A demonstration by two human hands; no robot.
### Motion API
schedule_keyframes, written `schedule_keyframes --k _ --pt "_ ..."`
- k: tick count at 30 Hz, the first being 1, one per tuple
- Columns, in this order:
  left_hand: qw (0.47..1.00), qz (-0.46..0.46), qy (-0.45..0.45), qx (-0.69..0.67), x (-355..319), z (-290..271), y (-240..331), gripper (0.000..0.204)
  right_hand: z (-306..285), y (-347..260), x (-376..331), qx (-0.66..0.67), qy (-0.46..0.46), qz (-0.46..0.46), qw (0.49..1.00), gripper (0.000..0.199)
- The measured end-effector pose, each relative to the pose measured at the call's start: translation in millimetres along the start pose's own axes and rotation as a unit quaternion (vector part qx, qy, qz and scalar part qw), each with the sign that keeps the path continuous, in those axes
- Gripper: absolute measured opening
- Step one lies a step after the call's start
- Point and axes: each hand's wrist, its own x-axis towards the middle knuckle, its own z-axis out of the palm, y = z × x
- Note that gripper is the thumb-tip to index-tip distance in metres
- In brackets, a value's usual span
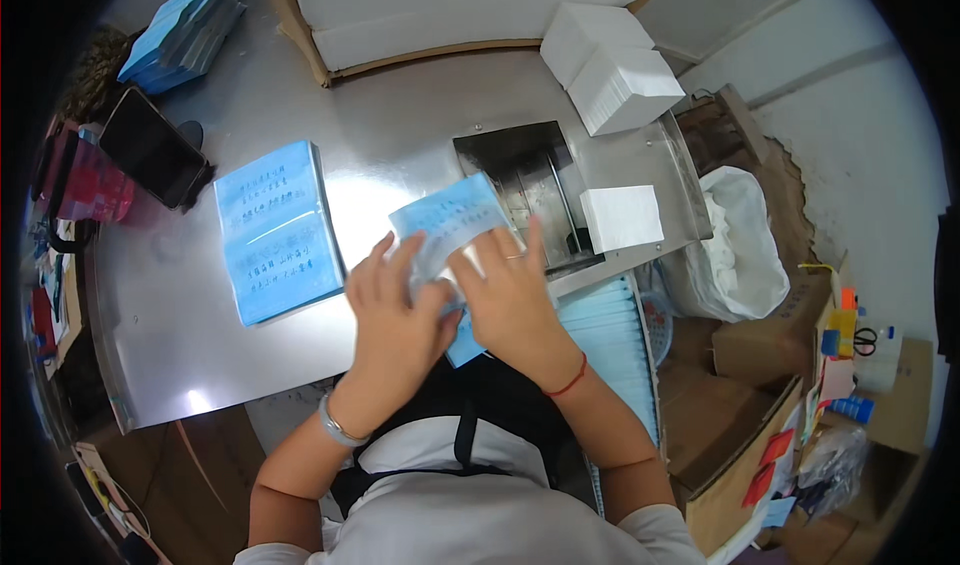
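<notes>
- Brushed-metal tabletop [180, 335]: the broad grey surface beyond the body, with both hands over its near edge.
- Row of pale blue folded sheets [605, 335]: below the table edge, to the right of the right hand and apart from it.
- Flat, rectangular blue stack with printed lines and a glossy clear surface [280, 235]: lies on the metal to the left of the hands, its long axis running away from the body, nearer the left hand.
- Blue printed packet with a glossy, see-through band [450, 205]: between the two hands, near the front edge. Its printed end lies beyond the fingers, leaning to the left; a blue corner shows below the hands toward the body. The long axis seems to run away from the body, though the covered middle leaves this unsure.
- Right hand [510, 300]: fingers apart, some over the packet's right side, one sticking up; whether the thumb pinches cannot be told.
- Left hand [388, 300]: fingers bent at the packet's left side, thumb toward the middle; whether it pinches is hidden. Both hands are about equally near.
- Small white rectangular pile [622, 217]: right of the packet, apart from the right hand.
</notes>
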Motion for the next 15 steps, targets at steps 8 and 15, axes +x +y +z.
schedule_keyframes --k 8,15 --pt "0.975 0.160 -0.130 0.081 8 4 -6 0.043 -10 75 -27 -0.092 0.198 0.177 0.960 0.027" --pt "0.976 0.109 -0.127 0.143 50 1 3 0.056 -16 85 -30 -0.059 0.160 0.152 0.974 0.022"
